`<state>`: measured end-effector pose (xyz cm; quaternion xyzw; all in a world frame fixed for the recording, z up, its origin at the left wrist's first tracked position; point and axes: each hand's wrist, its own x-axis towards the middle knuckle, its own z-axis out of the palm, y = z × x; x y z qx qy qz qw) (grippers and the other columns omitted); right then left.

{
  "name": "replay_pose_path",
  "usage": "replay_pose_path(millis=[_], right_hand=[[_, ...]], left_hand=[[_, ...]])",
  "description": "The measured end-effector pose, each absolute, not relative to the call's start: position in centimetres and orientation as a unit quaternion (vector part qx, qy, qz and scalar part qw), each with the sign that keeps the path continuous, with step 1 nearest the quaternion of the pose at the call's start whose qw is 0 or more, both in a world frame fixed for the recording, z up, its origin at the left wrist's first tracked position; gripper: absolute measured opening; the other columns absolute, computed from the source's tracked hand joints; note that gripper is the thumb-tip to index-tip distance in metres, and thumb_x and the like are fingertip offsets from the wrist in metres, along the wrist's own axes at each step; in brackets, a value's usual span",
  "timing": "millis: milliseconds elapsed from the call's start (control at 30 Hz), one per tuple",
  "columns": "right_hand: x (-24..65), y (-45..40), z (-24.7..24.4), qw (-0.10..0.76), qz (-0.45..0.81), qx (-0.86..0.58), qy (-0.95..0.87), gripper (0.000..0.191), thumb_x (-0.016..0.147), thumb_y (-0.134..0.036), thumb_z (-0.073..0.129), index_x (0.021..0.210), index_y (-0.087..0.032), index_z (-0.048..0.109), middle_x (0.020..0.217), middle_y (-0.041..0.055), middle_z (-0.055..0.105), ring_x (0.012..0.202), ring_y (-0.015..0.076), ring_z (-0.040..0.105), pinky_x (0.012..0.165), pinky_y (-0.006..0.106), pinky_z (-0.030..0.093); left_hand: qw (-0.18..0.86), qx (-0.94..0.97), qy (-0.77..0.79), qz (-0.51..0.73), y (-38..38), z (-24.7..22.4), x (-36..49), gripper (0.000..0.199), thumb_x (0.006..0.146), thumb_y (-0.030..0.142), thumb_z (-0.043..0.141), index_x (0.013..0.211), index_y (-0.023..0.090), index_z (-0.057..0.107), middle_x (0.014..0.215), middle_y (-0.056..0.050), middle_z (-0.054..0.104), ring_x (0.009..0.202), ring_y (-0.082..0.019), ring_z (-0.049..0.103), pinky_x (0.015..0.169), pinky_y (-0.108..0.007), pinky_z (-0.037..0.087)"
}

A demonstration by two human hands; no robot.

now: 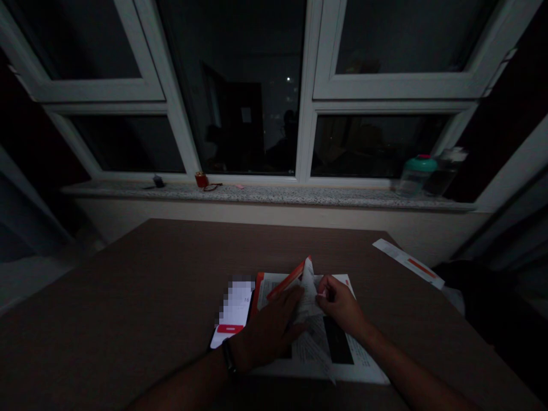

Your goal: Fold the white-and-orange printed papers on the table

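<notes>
While L hand (269,331) lies spread on printed paper (308,348) and R hand (340,305) pinches its folded-up corner (307,291), a smartphone (231,314) sits just beside on brown table (128,297); paper strip (409,262) nearby, teal-lid bottle (415,177) on speckled stone sill (274,195), dark window behind.

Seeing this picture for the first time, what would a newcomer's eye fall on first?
The bright phone screen stands out first on the dark brown table, beside the left hand. Next comes the raised white sheet with an orange edge, at the right hand. Above, the white-framed window fills the view.
</notes>
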<state>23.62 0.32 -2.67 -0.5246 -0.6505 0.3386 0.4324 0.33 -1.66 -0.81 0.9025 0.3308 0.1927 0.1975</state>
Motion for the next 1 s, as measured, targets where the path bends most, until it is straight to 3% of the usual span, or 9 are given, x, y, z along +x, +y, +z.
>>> replay_pose_path(millis=[133,367,500,667,1000], right_hand=[[23.9,0.3,-2.6,0.447,0.285,-0.563,-0.634,0.007,0.071,-0.02,0.054,0.076,-0.023,0.05,0.064,-0.0053,0.049,0.06,0.0154,0.05,0.056,0.024,0.036],[25.2,0.6,-2.6,0.41,0.183,-0.637,-0.627,0.007,0.074,-0.024,0.05,0.081,-0.023,0.051,0.068,-0.0026,0.056,0.061,0.0179,0.056,0.058,0.027,0.038],[25.6,0.5,-2.5,0.393,0.168,-0.658,-0.62,0.012,0.077,-0.027,0.05,0.088,-0.023,0.051,0.071,-0.0012,0.059,0.063,0.0192,0.059,0.06,0.029,0.039],[25.4,0.3,-2.3,0.398,0.169,-0.642,-0.633,0.013,0.08,-0.029,0.051,0.09,-0.022,0.054,0.078,0.0015,0.063,0.069,0.0208,0.062,0.064,0.03,0.042],[25.1,1.0,-3.4,0.597,0.335,-0.553,-0.475,0.03,0.079,-0.037,0.06,0.103,-0.023,0.048,0.071,0.0005,0.064,0.058,0.0188,0.06,0.053,0.029,0.047]], left_hand=[[0.177,0.892,0.369,0.193,-1.4,-0.9,0.1,0.061,0.099,0.036,0.049,0.152,0.022,0.022,0.154,-0.012,0.034,0.142,-0.027,0.032,0.114,-0.048,0.032],[0.08,0.876,0.44,0.179,-1.2,0.0,0.0,0.034,0.096,0.035,0.057,0.127,0.021,0.054,0.125,-0.011,0.058,0.117,-0.03,0.051,0.102,-0.05,0.041],[0.042,0.868,0.468,0.161,-1.1,-0.2,-0.1,0.044,0.091,0.036,0.065,0.129,0.02,0.053,0.128,-0.013,0.054,0.121,-0.033,0.047,0.103,-0.054,0.039],[0.065,0.913,0.377,0.139,-1.1,-0.6,0.1,0.052,0.096,0.024,0.056,0.145,0.025,0.038,0.148,-0.01,0.042,0.137,-0.029,0.037,0.112,-0.049,0.032],[0.034,0.879,0.46,0.124,-1.4,-0.8,0.1,0.055,0.094,0.04,0.059,0.143,0.022,0.044,0.147,-0.015,0.044,0.134,-0.037,0.039,0.107,-0.058,0.033]])
